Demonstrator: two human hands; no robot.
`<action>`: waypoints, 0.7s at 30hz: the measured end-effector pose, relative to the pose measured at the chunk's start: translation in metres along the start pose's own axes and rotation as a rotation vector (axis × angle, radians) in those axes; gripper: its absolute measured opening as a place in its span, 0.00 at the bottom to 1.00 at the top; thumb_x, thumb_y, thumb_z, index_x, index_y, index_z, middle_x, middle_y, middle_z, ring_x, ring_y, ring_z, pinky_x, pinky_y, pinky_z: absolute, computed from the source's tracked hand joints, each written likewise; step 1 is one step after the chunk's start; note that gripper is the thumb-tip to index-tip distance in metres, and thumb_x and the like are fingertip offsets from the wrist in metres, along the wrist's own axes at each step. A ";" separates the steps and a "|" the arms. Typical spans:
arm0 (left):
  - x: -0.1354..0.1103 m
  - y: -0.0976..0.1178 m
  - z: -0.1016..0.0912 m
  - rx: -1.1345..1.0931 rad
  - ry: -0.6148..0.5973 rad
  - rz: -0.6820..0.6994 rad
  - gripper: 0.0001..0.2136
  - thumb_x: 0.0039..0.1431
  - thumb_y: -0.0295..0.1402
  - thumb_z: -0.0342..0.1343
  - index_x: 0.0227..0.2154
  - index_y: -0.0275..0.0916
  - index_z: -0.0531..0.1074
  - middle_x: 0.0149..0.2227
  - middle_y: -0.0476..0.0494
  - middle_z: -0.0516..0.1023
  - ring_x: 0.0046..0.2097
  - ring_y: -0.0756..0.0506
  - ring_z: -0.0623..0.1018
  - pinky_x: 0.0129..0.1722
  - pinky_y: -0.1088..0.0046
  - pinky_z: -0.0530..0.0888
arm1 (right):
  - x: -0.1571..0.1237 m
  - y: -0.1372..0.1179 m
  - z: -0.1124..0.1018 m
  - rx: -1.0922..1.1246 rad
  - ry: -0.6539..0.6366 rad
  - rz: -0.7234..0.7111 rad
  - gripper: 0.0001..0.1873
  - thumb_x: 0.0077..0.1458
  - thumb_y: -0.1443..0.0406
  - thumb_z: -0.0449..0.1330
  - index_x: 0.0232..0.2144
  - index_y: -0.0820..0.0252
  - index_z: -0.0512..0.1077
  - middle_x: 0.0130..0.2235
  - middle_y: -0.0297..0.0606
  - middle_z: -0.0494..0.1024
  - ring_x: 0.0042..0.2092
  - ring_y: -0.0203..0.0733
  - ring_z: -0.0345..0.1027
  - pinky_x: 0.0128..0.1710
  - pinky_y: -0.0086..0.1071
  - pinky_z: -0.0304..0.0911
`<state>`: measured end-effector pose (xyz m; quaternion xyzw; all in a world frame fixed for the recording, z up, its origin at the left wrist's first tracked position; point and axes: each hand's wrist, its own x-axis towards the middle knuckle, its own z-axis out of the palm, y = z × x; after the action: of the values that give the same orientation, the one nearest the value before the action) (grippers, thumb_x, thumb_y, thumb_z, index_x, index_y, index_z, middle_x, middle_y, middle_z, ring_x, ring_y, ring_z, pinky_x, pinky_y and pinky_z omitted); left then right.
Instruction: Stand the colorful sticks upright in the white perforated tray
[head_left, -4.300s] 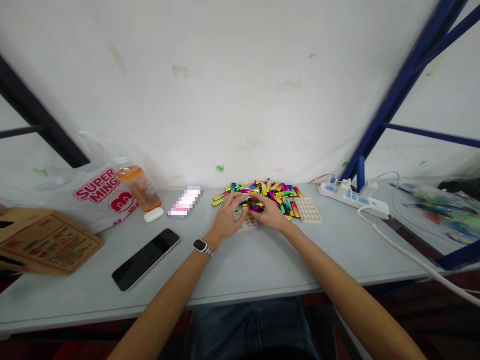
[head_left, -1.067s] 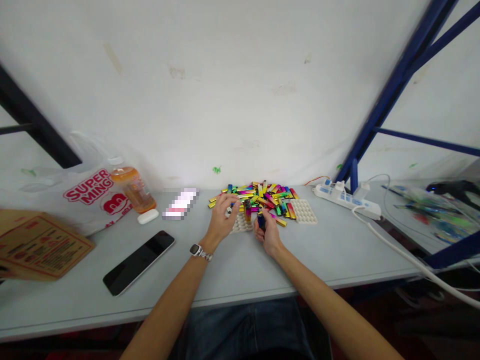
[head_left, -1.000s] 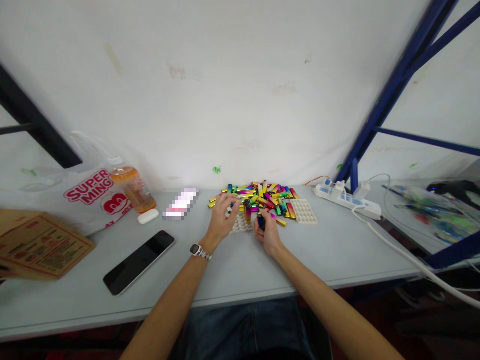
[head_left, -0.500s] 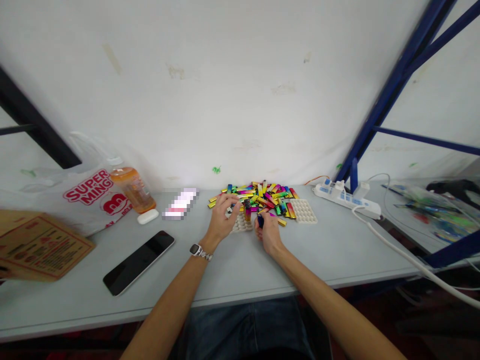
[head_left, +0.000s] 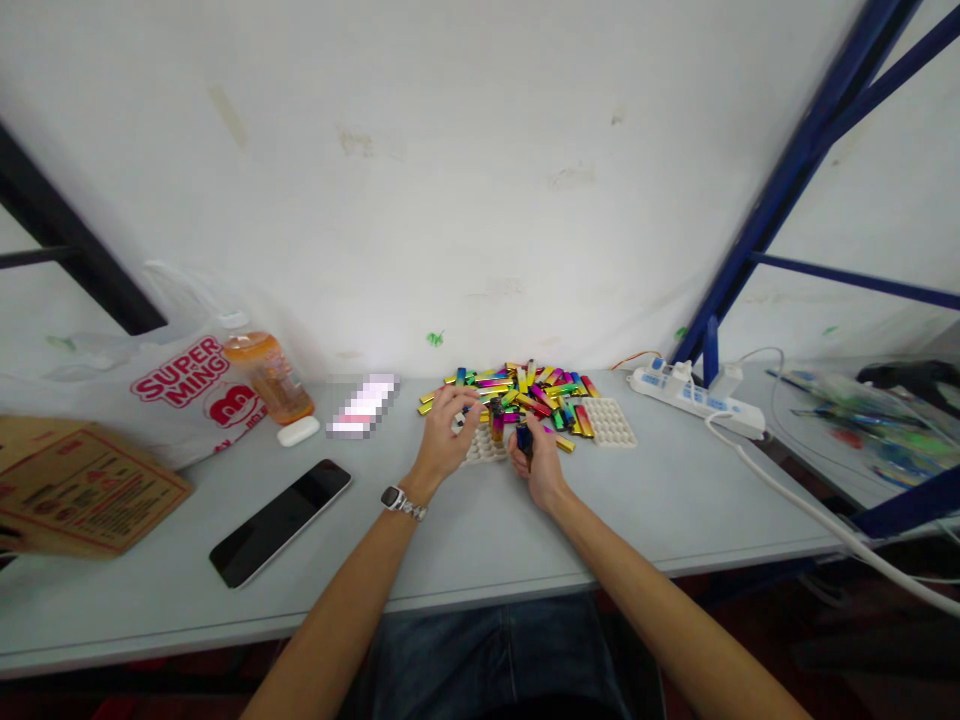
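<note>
A heap of shiny, many-coloured lighters (head_left: 536, 392) lies at the back of the grey table (head_left: 465, 530). My right hand (head_left: 537, 462) is closed round a dark blue lighter (head_left: 523, 436), held upright just in front of the heap. My left hand (head_left: 446, 435), with a watch (head_left: 402, 499) on the wrist, rests with curled fingers on the near white grid tray (head_left: 486, 448) and pinches a small piece I cannot make out. One lighter (head_left: 496, 424) stands upright in that tray. A second white grid tray (head_left: 609, 421) lies to the right of the heap.
A black phone (head_left: 280, 521), a white earbud case (head_left: 298, 431), an orange drink bottle (head_left: 267, 377), a printed plastic bag (head_left: 180, 390) and a cardboard box (head_left: 82, 485) sit on the left. A power strip (head_left: 694, 402) with its cable (head_left: 817, 520) and a blue rack frame (head_left: 795, 180) stand on the right.
Both hands have drawn back from the heap since the oldest frame. My right hand now holds a dark blue lighter upright. Over the last second the hands barely move.
</note>
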<state>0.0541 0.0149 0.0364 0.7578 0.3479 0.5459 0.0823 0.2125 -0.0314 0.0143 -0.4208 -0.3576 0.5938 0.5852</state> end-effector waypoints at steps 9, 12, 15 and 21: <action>0.002 0.003 -0.005 -0.031 0.005 0.002 0.09 0.68 0.38 0.54 0.35 0.41 0.75 0.41 0.41 0.78 0.48 0.41 0.76 0.50 0.58 0.74 | 0.004 -0.004 -0.006 0.027 -0.024 -0.211 0.24 0.50 0.43 0.64 0.26 0.57 0.73 0.22 0.30 0.68 0.23 0.35 0.57 0.21 0.29 0.54; 0.002 0.003 -0.006 -0.045 0.008 0.025 0.07 0.67 0.37 0.55 0.37 0.41 0.75 0.40 0.40 0.78 0.48 0.41 0.76 0.47 0.59 0.75 | 0.011 -0.005 -0.011 -0.051 0.019 -0.331 0.19 0.47 0.49 0.70 0.27 0.57 0.75 0.27 0.31 0.72 0.29 0.36 0.63 0.30 0.30 0.61; 0.002 0.004 -0.007 -0.046 -0.003 0.038 0.06 0.66 0.36 0.56 0.36 0.41 0.75 0.39 0.41 0.78 0.46 0.41 0.76 0.44 0.61 0.75 | 0.020 -0.006 -0.015 -0.192 0.076 -0.467 0.13 0.44 0.54 0.72 0.28 0.56 0.78 0.29 0.32 0.73 0.33 0.38 0.63 0.36 0.32 0.62; 0.002 0.007 -0.005 -0.102 -0.083 0.073 0.04 0.63 0.35 0.60 0.37 0.41 0.77 0.37 0.43 0.80 0.40 0.44 0.77 0.36 0.66 0.75 | 0.026 -0.008 -0.023 -0.364 -0.015 -0.551 0.10 0.50 0.57 0.70 0.32 0.56 0.80 0.25 0.30 0.70 0.28 0.36 0.59 0.30 0.31 0.56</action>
<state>0.0527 0.0093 0.0435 0.7867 0.2878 0.5339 0.1151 0.2378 -0.0066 0.0110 -0.4017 -0.5625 0.3425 0.6364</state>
